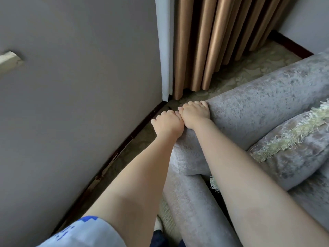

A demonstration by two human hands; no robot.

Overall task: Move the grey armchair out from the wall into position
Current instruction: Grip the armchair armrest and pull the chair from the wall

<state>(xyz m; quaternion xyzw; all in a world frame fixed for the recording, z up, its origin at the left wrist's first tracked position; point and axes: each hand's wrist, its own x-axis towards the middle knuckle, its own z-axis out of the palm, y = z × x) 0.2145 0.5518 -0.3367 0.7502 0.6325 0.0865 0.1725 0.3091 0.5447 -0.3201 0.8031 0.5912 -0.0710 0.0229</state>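
Gripping w/ both, left hand (167, 122) & right hand (193, 114) touching, fingers curled over the top corner of the grey armchair (258, 104), which sits near the wall (71, 68) w/ only a thin strip of carpet (144, 138) btwn, so I reckon most of the pull's left to do.
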